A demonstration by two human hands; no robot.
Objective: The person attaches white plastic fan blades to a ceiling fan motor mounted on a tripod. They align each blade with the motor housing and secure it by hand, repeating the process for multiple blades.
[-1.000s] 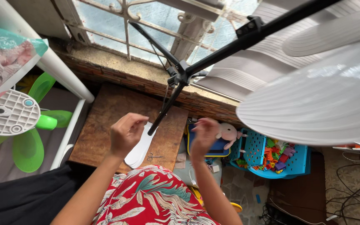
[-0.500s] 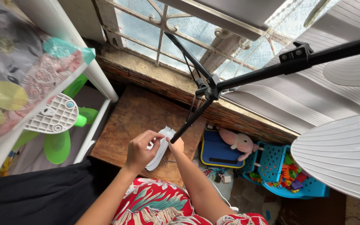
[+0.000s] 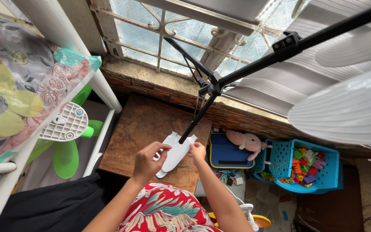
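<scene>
White paper cutout [image 3: 174, 154], brown table [image 3: 142, 124]

White paper cutout [image 3: 176, 153], flat, elongated with notched top edge, lying tilted at frame centre over the brown wooden counter [image 3: 138, 129]; both hands are pinching it, one at each side.

packages: none | labels: none | signs: none | screens: none in view

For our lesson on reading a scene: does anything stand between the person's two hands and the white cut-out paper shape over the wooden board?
Nothing visible does. The left hand and right hand both already grip the white cut-out paper shape. A black tripod leg only overlaps the paper's top edge in this view.
</scene>
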